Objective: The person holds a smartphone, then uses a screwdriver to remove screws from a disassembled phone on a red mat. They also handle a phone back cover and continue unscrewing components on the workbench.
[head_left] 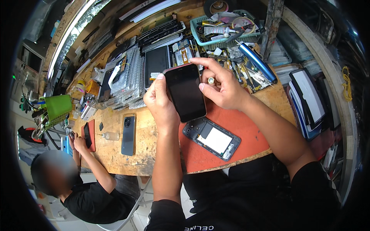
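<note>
A black smartphone (185,92), its dark screen facing up, is held tilted above the bench. My left hand (160,102) is closed around its left edge, with the thumb lying along the side. At the phone's upper right, my right hand (225,86) has the index fingertip at the top corner and the thumb against the right edge. A ring (211,80) with a gold-coloured rim shows on a curled finger of that hand. Below the held phone, an opened dark phone housing (225,147) with a white panel inside lies on the red mat (250,134).
A dark phone (128,134) lies left of my forearm, near a small clear bottle (111,136). Bubble-wrapped parts (129,84), a teal basket (227,45) and a blue cylindrical tool (257,63) crowd the back. At left, another person's hands (80,143) are by a phone.
</note>
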A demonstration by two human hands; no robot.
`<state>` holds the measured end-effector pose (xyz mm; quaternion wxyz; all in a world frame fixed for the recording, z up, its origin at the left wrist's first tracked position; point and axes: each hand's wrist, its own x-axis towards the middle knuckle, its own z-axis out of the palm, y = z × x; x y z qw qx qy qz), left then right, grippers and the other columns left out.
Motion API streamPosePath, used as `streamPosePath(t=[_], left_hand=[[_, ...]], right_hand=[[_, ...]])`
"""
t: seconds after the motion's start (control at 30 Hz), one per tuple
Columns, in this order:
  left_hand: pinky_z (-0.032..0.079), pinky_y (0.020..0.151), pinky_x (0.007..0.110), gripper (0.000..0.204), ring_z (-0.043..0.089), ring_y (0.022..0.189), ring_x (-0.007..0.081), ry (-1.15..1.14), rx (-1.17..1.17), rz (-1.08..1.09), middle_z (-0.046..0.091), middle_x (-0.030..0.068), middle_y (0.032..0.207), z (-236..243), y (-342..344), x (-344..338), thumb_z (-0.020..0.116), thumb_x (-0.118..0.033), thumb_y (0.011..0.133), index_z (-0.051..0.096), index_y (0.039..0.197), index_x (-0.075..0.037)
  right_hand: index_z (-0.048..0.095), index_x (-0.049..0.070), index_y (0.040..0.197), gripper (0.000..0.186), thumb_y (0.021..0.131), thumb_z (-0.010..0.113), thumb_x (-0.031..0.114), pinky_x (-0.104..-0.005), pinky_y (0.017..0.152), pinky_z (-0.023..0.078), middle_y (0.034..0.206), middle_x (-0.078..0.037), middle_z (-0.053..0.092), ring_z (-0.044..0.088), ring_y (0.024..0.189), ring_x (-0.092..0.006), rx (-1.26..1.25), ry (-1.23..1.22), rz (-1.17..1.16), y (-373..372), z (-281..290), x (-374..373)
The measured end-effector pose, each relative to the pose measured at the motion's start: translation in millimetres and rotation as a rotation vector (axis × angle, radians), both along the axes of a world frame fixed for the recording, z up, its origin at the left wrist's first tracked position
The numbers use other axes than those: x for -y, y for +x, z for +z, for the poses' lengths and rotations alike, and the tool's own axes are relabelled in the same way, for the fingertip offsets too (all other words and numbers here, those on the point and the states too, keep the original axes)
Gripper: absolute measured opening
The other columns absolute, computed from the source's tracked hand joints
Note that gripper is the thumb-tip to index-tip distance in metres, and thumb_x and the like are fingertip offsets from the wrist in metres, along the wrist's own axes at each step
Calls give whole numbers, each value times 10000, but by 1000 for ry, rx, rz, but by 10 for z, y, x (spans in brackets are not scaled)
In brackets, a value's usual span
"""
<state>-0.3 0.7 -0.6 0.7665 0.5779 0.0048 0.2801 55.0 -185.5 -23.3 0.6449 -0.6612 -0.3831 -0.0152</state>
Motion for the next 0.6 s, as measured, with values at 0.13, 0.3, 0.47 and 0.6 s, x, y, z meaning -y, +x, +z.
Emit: streamPosePath(t=[0.13,0.3,0.47,0.6], left_hand=[[526,696,236,354,648,772,75,1,8,-10,748,50,916,17,4,-8,551,-199,1147,768,1022,52],[532,701,238,353,656,778,79,0,1,-10,751,53,918,14,-3,-4,547,-195,1146,766,1016,50],[531,700,238,353,656,776,81,-11,7,-5,750,55,917,12,-4,4,544,-192,1146,767,1016,49],[531,702,238,356,657,776,81,-6,-5,-12,751,55,920,21,-3,0,543,-194,1148,769,1020,48]], right_hand=[[489,88,1589,697,916,635,-21,-243,555,410,713,3,589,495,561,-33,95,62,-35,32,-1,-46],[450,77,1616,707,935,609,-25,-216,637,402,797,38,587,465,667,-26,3,-4,12,10,-2,1],[454,82,1609,708,936,648,-22,-200,574,354,771,52,571,418,606,-5,-15,-14,-1,-23,33,2],[464,83,1600,708,936,693,-8,-200,543,325,755,67,560,377,571,3,40,-33,-37,-23,57,-9]])
